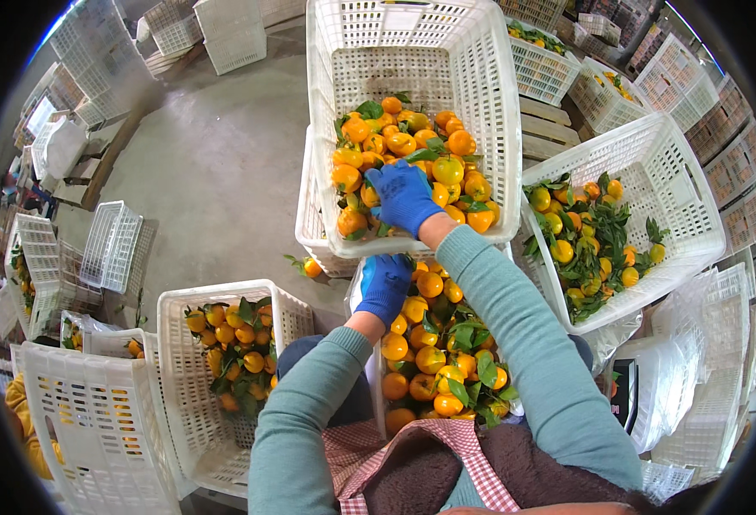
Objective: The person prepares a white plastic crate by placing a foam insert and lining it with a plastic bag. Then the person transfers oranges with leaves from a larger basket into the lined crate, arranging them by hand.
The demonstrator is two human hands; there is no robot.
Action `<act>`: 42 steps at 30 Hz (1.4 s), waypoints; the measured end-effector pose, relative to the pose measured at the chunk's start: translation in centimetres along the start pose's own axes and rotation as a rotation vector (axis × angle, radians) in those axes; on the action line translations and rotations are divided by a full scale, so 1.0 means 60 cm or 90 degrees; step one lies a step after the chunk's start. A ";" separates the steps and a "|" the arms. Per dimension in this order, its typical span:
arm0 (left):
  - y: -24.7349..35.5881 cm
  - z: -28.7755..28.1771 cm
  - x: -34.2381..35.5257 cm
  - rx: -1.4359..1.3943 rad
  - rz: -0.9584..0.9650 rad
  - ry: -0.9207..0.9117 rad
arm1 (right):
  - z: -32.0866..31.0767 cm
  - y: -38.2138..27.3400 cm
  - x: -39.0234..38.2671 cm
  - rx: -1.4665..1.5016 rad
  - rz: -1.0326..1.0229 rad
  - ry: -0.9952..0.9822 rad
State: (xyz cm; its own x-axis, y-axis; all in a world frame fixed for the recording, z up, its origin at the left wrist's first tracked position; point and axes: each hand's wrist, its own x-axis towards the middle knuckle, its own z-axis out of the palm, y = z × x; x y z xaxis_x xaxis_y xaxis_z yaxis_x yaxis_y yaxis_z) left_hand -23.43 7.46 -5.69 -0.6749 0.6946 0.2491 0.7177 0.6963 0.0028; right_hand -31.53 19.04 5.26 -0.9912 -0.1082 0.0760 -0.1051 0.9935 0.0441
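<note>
My right hand [404, 196], in a blue glove, reaches into the upper white crate [498, 112], which holds a heap of leafy mandarins [401, 144]. Its fingers curl down among the fruit, and what they hold is hidden. Lower down and closer to my body is my left hand [385, 287], gloved in blue too. It is just below that crate's near rim, at the left edge of a nearer heap of mandarins [429, 359] with green leaves. The fingers of this hand are bent, and their tips are out of sight.
A tilted white crate [687, 184] of mandarins and leaves stands at my right. To the left is another crate [172, 360] holding mandarins, beside an upended crate [86, 403]. One loose mandarin [312, 268] lies on the concrete floor [215, 163]. Stacked crates [230, 34] line the far side.
</note>
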 end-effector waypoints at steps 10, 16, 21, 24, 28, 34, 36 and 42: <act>0.008 -0.025 0.023 0.044 -0.036 -0.140 | -0.003 0.077 -0.059 0.855 -0.063 0.178; 0.008 -0.044 0.026 0.114 -0.019 -0.158 | -0.064 0.108 -0.150 1.016 -0.067 0.199; 0.002 -0.047 0.024 0.046 0.003 -0.207 | 0.000 0.105 -0.268 0.885 0.197 -0.179; -0.001 -0.044 0.018 0.128 0.036 -0.175 | 0.061 0.101 -0.290 0.675 0.328 -0.166; -0.003 -0.035 0.014 0.161 0.050 -0.170 | 0.139 0.070 -0.258 0.532 0.285 -0.067; -0.005 -0.031 0.018 0.173 0.020 -0.190 | 0.189 0.039 -0.226 0.477 0.252 -0.038; -0.004 -0.032 0.019 0.172 0.027 -0.212 | 0.190 0.036 -0.240 0.432 0.206 0.010; 0.000 -0.035 0.016 0.163 0.009 -0.170 | 0.186 0.020 -0.257 0.341 0.240 -0.037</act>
State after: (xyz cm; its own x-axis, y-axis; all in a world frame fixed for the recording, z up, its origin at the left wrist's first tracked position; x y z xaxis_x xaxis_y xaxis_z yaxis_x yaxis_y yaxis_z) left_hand -23.74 7.75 -3.40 -0.7103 0.7037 -0.0150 0.6841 0.6853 -0.2497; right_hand -17.24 22.28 -6.98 -0.9690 0.2380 -0.0662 0.2401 0.8446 -0.4786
